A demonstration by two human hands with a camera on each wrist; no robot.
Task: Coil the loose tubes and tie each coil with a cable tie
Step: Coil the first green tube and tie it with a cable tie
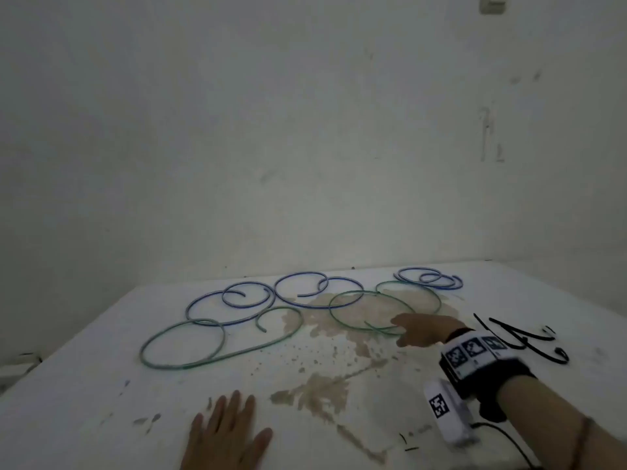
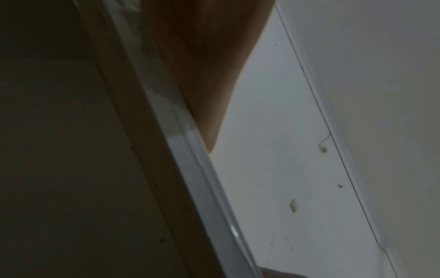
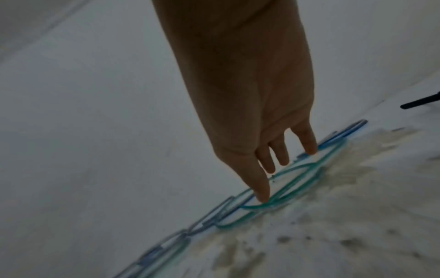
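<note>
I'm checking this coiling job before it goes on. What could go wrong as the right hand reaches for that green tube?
1. The right hand reaches with straight fingers for the thin green plastic tube on the right, which overlaps a thin blue plastic tube; lifting one may drag the other.
2. The green tube lies in springy open loops, so a coil may spring apart without a firm grip.
3. The black plastic cable ties lie beside that wrist and may get swept aside.
</note>
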